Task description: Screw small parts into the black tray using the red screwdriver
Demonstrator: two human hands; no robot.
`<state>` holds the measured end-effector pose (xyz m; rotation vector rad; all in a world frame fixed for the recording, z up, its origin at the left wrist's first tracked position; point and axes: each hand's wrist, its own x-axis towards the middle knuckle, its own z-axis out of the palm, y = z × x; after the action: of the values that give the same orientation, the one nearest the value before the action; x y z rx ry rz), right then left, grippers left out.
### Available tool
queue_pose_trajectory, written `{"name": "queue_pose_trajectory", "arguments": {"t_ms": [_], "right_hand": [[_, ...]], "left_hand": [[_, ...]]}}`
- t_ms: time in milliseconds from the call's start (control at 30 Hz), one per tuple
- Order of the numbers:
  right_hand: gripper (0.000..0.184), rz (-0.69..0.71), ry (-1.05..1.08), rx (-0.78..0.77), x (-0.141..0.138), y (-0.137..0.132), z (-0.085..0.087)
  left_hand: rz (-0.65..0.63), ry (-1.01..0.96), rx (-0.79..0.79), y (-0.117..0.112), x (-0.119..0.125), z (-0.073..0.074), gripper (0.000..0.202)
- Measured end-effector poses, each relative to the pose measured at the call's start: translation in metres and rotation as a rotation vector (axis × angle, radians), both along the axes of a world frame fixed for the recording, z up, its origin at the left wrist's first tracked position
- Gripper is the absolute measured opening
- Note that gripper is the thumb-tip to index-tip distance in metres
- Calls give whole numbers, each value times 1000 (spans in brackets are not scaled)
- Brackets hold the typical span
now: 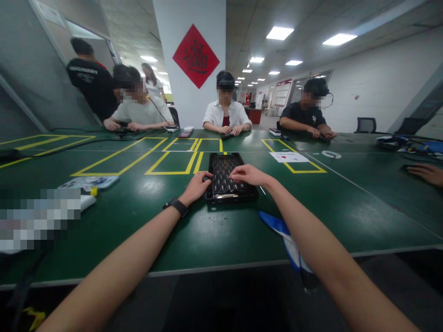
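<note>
A black tray point(238, 161) with a gridded inside lies on the green table point(138, 216) in front of me. My left hand point(198, 186), a dark band on its wrist, rests at the tray's left near corner with fingers curled on the rim. My right hand point(249, 175) reaches over the tray's right side, fingers bent down onto the grid. Whether either hand holds a small part is hidden. A thin metal piece point(226, 196) lies in the tray's front edge.
A blue and white object point(284, 233) lies under my right forearm near the table edge. Yellow tape boxes point(173, 162) mark the table. Three seated people work across the table, with others behind. Another person's hand point(426, 173) rests at far right. A white paper point(289, 157) lies beyond the tray.
</note>
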<state>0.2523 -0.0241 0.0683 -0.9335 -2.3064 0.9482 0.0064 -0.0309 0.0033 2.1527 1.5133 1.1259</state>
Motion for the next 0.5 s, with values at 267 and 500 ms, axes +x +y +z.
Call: {"name": "queue_pose_trajectory", "arguments": {"t_ms": [267,500], "right_hand": [[31,-800,-328,129,44,21,-15],[33,-837,-369,-10,42,17,-24]], "left_hand": [[5,-9,39,-9,4,2,27],[-21,-27,11,-9,2,5,25]]}}
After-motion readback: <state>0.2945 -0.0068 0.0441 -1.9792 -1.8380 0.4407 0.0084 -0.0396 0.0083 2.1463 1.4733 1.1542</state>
